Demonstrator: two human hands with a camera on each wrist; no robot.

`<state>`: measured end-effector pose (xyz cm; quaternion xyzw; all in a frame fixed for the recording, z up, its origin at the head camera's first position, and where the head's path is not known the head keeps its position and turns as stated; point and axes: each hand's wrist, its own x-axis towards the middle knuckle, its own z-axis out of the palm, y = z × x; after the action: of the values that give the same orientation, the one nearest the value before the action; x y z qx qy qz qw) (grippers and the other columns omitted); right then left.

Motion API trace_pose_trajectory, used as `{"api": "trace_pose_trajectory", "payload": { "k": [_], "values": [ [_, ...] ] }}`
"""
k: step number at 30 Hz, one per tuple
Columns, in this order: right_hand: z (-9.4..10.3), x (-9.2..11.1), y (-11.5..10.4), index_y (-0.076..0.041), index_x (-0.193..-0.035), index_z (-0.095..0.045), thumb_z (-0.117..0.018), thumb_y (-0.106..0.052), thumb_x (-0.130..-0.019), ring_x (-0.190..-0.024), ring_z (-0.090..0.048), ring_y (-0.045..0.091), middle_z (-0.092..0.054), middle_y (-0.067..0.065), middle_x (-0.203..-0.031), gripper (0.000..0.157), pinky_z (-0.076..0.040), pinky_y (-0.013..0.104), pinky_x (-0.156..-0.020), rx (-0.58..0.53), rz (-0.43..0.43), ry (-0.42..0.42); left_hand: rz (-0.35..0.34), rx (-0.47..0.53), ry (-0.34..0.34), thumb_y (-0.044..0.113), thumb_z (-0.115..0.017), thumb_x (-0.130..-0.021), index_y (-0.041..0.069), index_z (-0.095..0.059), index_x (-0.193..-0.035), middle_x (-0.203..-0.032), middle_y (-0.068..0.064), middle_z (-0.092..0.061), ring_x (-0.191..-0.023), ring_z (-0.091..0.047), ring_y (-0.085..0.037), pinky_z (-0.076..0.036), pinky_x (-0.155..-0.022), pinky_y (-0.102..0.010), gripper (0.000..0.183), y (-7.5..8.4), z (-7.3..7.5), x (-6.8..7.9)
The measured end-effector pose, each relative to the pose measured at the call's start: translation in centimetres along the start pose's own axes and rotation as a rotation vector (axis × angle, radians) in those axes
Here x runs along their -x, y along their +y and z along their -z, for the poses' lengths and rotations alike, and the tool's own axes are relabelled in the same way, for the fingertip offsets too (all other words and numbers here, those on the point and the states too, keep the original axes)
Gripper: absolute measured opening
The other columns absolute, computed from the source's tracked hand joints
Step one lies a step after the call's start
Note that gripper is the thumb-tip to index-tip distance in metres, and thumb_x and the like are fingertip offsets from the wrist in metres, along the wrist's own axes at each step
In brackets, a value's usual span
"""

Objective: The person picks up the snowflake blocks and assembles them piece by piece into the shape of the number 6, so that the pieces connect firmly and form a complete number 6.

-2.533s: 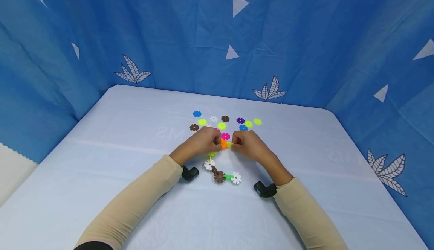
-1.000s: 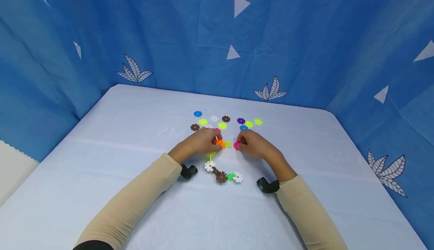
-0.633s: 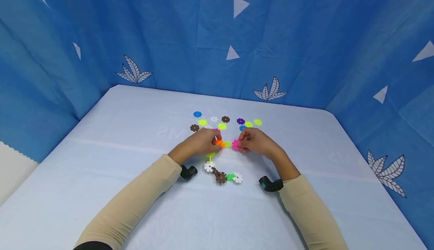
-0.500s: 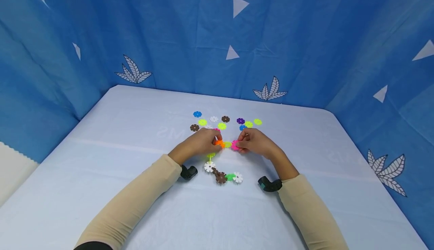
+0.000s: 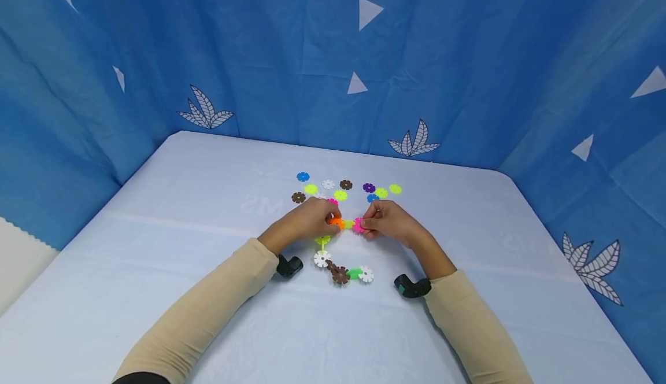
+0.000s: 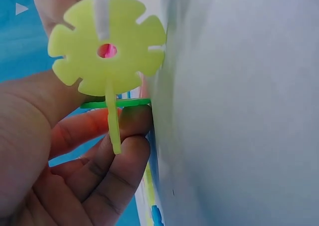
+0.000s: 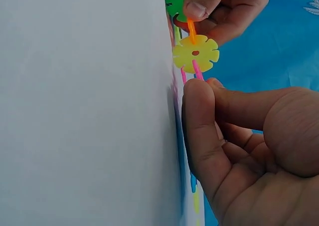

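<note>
My left hand (image 5: pixel 311 217) pinches an orange notched plastic disc (image 5: pixel 336 222) in a chain of interlocking discs. A yellow-green disc (image 7: pixel 204 59) joins the orange one on its right. Between my right hand's (image 5: pixel 392 223) thumb and finger is a pink disc (image 5: pixel 357 225), its edge meeting the yellow-green disc's notch. By my left fingers, a green disc (image 6: pixel 134 102) and a larger-looking yellow-green disc (image 6: pixel 75 34) show in the left wrist view. The chain curves toward the front through a white disc (image 5: pixel 322 258), a brown disc (image 5: pixel 340 275), a green disc (image 5: pixel 354 273) and a white end disc (image 5: pixel 366 274).
Several loose discs lie beyond my hands on the white table (image 5: pixel 250 320), among them a blue disc (image 5: pixel 303 176), a brown disc (image 5: pixel 298 197) and a purple disc (image 5: pixel 369 188). A blue curtain (image 5: pixel 291 54) hangs behind the table.
My right hand took up the pink disc from the table and brought it left until it met the yellow-green disc. My left hand stays about in place on the orange disc.
</note>
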<state>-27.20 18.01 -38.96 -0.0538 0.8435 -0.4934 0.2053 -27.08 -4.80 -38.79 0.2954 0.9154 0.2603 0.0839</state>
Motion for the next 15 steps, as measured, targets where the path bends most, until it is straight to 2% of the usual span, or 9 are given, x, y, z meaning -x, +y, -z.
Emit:
{"api": "trace_pose_trajectory", "payload": {
  "k": [9, 15],
  "values": [
    [-0.26, 0.05, -0.12, 0.002, -0.098, -0.059, -0.068, -0.003, -0.096, -0.073, -0.069, 0.021, -0.069, 0.015, -0.094, 0.010, -0.058, 0.028, -0.072, 0.007, -0.007, 0.023, -0.021, 0.006, 0.006, 0.014, -0.078, -0.090, 0.003, -0.076, -0.110, -0.081, -0.001, -0.061, -0.073, -0.050, -0.017, -0.043, -0.067, -0.027, 0.023, 0.11, 0.02, 0.06],
    [-0.47, -0.03, -0.09, 0.002, -0.099, -0.059, -0.068, -0.003, -0.096, -0.074, -0.069, 0.021, -0.069, 0.015, -0.093, 0.011, -0.058, 0.028, -0.072, 0.007, -0.002, 0.027, -0.044, -0.026, 0.008, 0.014, -0.078, -0.090, 0.002, -0.076, -0.109, -0.074, -0.001, -0.056, -0.069, -0.047, -0.016, -0.039, -0.063, -0.026, 0.022, 0.20, -0.05, 0.02]
  ]
}}
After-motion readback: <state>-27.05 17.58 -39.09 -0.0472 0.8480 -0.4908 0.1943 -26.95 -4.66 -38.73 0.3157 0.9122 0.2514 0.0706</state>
